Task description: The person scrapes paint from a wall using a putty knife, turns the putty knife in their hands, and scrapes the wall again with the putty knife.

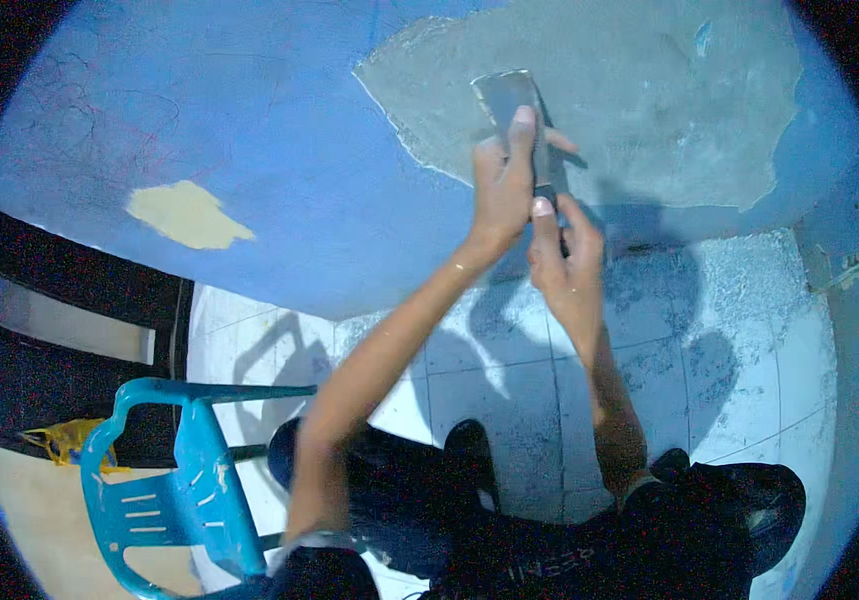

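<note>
My right hand (pixel 572 247) is closed around the dark handle of a wide putty knife (pixel 506 91), its thumb on top. Higher up, my left hand (pixel 503 180) grips the blade, thumb pressed along its face and fingers mostly hidden behind it. A pale rim of residue lines the blade's far edge. Both hands are in front of a blue painted wall (pixel 287 135). Behind the knife is a large grey patch (pixel 662 112) of exposed plaster with a ragged, pale edge. Whether the blade touches the patch, I cannot tell.
A turquoise plastic chair (pixel 223 495) stands at the lower left, with a yellow plastic bag (pixel 73 441) beyond it. Dark furniture (pixel 61 315) borders the wall at left. A cream patch (pixel 189 215) marks the blue paint. Pale dust lies on the white tiled floor (pixel 744 300).
</note>
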Demonstrator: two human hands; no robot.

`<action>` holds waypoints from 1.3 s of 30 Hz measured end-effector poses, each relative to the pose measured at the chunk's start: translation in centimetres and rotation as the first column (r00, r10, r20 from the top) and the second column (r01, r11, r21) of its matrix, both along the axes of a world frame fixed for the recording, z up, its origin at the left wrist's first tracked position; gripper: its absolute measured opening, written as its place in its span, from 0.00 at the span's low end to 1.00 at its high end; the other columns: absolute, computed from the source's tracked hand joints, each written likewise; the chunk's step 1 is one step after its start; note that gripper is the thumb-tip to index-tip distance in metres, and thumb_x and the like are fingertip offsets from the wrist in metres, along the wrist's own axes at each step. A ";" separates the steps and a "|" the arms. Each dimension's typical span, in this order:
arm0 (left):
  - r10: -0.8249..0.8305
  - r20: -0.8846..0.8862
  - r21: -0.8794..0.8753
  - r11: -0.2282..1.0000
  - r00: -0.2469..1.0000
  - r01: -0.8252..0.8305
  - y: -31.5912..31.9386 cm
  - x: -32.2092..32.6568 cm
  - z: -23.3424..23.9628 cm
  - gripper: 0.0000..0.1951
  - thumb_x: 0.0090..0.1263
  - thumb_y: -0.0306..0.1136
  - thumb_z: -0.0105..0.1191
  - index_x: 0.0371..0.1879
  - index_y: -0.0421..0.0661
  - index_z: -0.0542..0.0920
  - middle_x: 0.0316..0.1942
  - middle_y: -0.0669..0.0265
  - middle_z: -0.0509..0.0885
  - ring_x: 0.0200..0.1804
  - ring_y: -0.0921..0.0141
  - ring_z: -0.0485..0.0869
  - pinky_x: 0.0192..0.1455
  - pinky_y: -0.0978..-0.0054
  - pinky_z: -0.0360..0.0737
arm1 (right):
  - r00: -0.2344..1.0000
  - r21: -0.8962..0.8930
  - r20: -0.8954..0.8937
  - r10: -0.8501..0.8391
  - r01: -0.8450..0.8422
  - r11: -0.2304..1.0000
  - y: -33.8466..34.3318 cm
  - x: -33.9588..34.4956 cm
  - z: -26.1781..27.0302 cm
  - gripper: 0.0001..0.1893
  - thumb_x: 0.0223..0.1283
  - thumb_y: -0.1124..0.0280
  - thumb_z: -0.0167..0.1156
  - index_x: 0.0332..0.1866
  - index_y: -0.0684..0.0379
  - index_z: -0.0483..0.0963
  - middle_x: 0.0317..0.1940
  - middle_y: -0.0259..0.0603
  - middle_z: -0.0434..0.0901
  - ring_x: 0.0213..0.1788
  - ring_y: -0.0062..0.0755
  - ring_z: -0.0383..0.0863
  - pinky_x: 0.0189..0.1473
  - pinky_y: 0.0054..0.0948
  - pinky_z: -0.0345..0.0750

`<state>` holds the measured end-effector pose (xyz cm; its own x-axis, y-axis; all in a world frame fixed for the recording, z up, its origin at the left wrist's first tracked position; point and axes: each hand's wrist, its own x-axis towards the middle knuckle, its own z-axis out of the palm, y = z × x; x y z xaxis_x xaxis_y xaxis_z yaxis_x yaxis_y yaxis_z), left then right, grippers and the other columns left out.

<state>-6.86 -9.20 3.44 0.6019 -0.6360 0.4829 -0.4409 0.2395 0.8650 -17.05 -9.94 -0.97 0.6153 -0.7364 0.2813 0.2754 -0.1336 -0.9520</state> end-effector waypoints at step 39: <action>-0.150 -0.288 -0.149 0.983 0.946 0.111 6.1 4.5 -2.4 0.27 0.70 0.54 0.42 0.21 0.42 0.81 0.13 0.73 0.72 0.17 0.80 0.67 0.20 0.80 0.62 | 0.990 -0.232 -0.024 -0.139 0.130 0.964 5.7 5.5 -3.2 0.13 0.69 0.60 0.48 0.41 0.62 0.68 0.18 0.33 0.69 0.18 0.17 0.67 0.21 0.22 0.65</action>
<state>-2.31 -3.06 1.00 0.6461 -0.6630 0.3781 -0.1261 0.3958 0.9096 -11.60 -4.27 -4.13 0.5293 -0.7317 0.4295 0.2029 -0.3824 -0.9014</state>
